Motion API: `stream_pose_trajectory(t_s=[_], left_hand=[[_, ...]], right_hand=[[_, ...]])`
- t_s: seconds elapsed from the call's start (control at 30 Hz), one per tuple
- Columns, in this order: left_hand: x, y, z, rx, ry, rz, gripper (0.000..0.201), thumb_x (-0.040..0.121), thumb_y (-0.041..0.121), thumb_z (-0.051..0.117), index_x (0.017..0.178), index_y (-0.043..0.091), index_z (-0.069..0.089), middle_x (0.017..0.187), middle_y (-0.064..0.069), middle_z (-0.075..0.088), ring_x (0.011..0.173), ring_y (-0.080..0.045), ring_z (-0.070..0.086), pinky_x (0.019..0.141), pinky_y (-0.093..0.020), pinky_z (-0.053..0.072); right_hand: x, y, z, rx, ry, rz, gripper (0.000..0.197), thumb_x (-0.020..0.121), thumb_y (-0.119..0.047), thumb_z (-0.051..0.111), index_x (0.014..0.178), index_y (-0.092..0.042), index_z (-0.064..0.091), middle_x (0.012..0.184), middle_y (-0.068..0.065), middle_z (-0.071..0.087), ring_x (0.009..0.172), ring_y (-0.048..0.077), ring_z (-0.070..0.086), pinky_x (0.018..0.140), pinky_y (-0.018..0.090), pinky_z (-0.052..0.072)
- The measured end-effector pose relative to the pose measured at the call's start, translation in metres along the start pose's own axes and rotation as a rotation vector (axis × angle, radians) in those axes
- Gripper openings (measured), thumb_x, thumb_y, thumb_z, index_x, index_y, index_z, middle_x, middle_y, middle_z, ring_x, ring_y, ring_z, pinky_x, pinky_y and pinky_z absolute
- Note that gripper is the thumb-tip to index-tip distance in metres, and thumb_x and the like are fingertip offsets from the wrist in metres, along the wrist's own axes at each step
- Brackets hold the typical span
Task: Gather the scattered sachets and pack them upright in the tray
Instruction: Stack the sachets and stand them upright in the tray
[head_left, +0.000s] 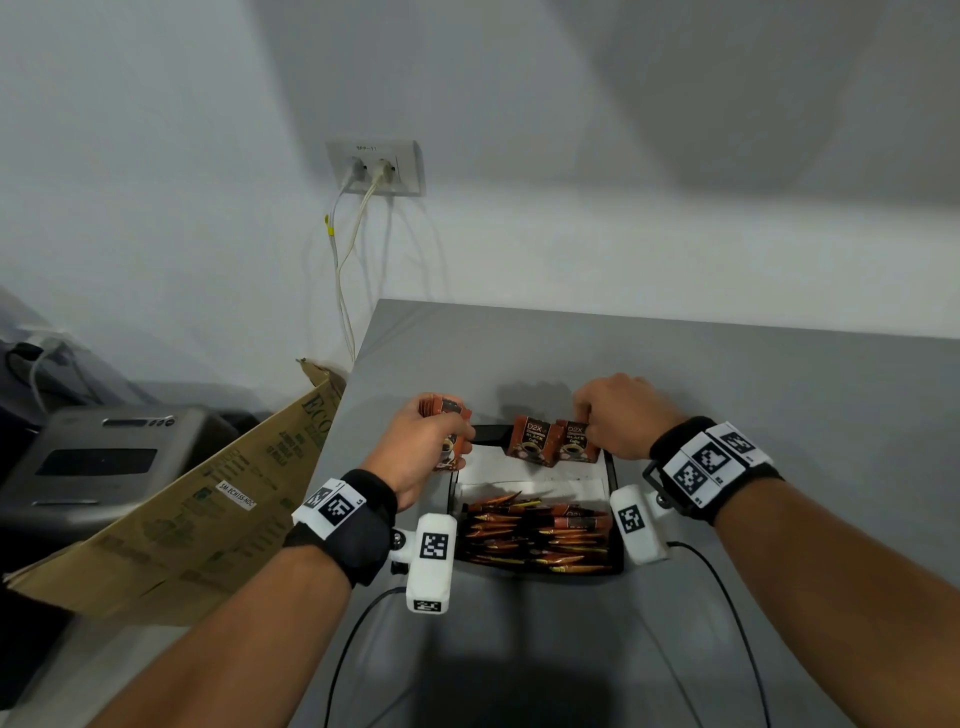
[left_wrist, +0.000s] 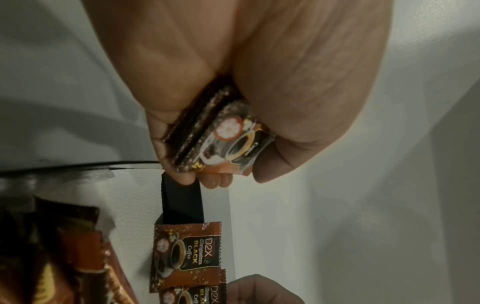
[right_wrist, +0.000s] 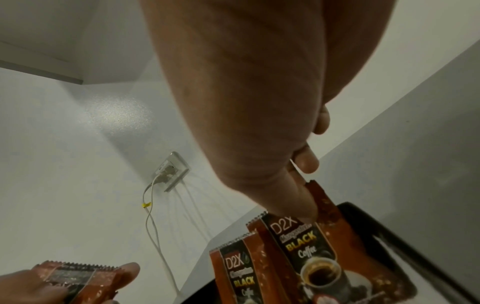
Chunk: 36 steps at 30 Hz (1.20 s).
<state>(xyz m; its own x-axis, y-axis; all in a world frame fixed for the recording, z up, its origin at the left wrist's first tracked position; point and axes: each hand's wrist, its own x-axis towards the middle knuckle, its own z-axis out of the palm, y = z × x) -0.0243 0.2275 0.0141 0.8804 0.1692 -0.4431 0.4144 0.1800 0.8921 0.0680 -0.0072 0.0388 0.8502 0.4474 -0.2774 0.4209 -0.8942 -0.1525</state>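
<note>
A black tray (head_left: 615, 480) lined with white paper sits on the grey table (head_left: 753, 395). Its near half holds several brown-orange sachets (head_left: 540, 530) packed on edge. Two D2X black coffee sachets (head_left: 532, 441) stand upright at the far end. My right hand (head_left: 589, 415) pinches the top of the right one (right_wrist: 311, 257), with the other sachet (right_wrist: 239, 273) leaning beside it. My left hand (head_left: 441, 441) hovers over the tray's far left corner and grips a stack of sachets (left_wrist: 221, 131) between thumb and fingers.
An open cardboard box (head_left: 208, 499) leans against the table's left edge, with a grey machine (head_left: 104, 457) beyond it. A wall socket (head_left: 374, 166) with two white cables is behind. Black wrist-camera cables (head_left: 353, 639) trail over the near table.
</note>
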Motion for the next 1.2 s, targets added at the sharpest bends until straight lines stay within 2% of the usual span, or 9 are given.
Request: stream_pose_trajectory(t_s=[0.13,0.23,0.33,0.4,0.5,0.6,0.73,1.1,1.2], left_hand=[[-0.001,-0.002,-0.003,-0.019,0.0,-0.004,0.033,0.085,-0.001,0.064,0.117,0.006,0.059,0.102,-0.018,0.064,0.087,-0.03,0.063,0.081,-0.045,0.053],[-0.003,-0.002,-0.003,-0.037,-0.005,-0.009,0.034,0.081,0.001,0.066,0.114,0.006,0.06,0.099,-0.018,0.063,0.084,-0.03,0.062,0.076,-0.043,0.053],[-0.002,-0.001,0.0,-0.036,0.005,-0.01,0.029,0.084,-0.002,0.064,0.111,0.006,0.061,0.097,-0.017,0.064,0.083,-0.029,0.061,0.076,-0.043,0.052],[-0.001,-0.001,0.001,-0.029,0.005,-0.008,0.028,0.084,-0.002,0.064,0.111,0.006,0.061,0.097,-0.017,0.064,0.082,-0.029,0.062,0.074,-0.043,0.052],[-0.001,0.0,0.0,-0.023,0.009,-0.007,0.03,0.083,-0.001,0.065,0.112,0.006,0.061,0.097,-0.018,0.065,0.081,-0.029,0.063,0.076,-0.043,0.052],[-0.001,0.0,-0.002,-0.023,0.011,-0.007,0.029,0.084,-0.001,0.064,0.112,0.005,0.061,0.097,-0.016,0.065,0.084,-0.03,0.062,0.077,-0.044,0.052],[-0.002,0.0,-0.005,-0.028,0.005,-0.008,0.031,0.085,-0.001,0.062,0.116,0.001,0.06,0.096,-0.017,0.064,0.083,-0.031,0.062,0.07,-0.04,0.053],[-0.001,0.0,-0.003,-0.039,0.006,-0.004,0.024,0.086,-0.003,0.062,0.108,0.006,0.06,0.095,-0.017,0.065,0.084,-0.03,0.061,0.077,-0.043,0.051],[-0.002,0.0,-0.003,-0.06,-0.004,-0.007,0.031,0.079,0.0,0.061,0.109,0.005,0.061,0.094,-0.019,0.065,0.082,-0.031,0.062,0.075,-0.043,0.051]], right_hand=[[0.0,0.002,0.002,0.01,-0.015,0.022,0.009,0.089,-0.021,0.067,0.092,-0.029,0.064,0.095,-0.006,0.067,0.092,0.018,0.061,0.097,0.039,0.05],[0.001,0.001,0.003,0.069,0.042,-0.009,0.02,0.086,-0.031,0.071,0.106,-0.029,0.067,0.109,-0.005,0.066,0.106,0.019,0.059,0.102,0.039,0.045],[0.004,-0.009,0.004,0.056,0.066,-0.098,0.028,0.09,-0.036,0.069,0.116,-0.025,0.069,0.116,-0.005,0.063,0.114,0.018,0.054,0.105,0.04,0.039],[0.009,-0.016,0.008,0.029,0.07,-0.138,0.023,0.092,-0.037,0.066,0.111,-0.025,0.072,0.114,-0.004,0.064,0.112,0.018,0.054,0.104,0.039,0.039],[0.014,-0.024,0.014,0.008,0.055,-0.147,0.014,0.094,-0.032,0.063,0.097,-0.023,0.073,0.103,-0.004,0.066,0.102,0.017,0.056,0.103,0.04,0.041],[0.017,-0.025,0.016,0.014,0.061,-0.149,0.013,0.094,-0.029,0.062,0.092,-0.021,0.073,0.101,-0.003,0.067,0.101,0.018,0.056,0.104,0.039,0.04],[0.018,-0.025,0.016,0.019,0.064,-0.151,0.014,0.095,-0.028,0.062,0.094,-0.02,0.073,0.101,-0.002,0.068,0.103,0.019,0.057,0.103,0.039,0.039],[0.023,-0.03,0.016,-0.012,0.063,-0.16,0.015,0.096,-0.027,0.061,0.098,-0.019,0.073,0.1,-0.001,0.069,0.1,0.019,0.06,0.108,0.041,0.039],[0.021,-0.029,0.014,0.001,0.05,-0.156,0.017,0.096,-0.029,0.062,0.106,-0.021,0.072,0.108,-0.001,0.068,0.107,0.019,0.059,0.11,0.043,0.038]])
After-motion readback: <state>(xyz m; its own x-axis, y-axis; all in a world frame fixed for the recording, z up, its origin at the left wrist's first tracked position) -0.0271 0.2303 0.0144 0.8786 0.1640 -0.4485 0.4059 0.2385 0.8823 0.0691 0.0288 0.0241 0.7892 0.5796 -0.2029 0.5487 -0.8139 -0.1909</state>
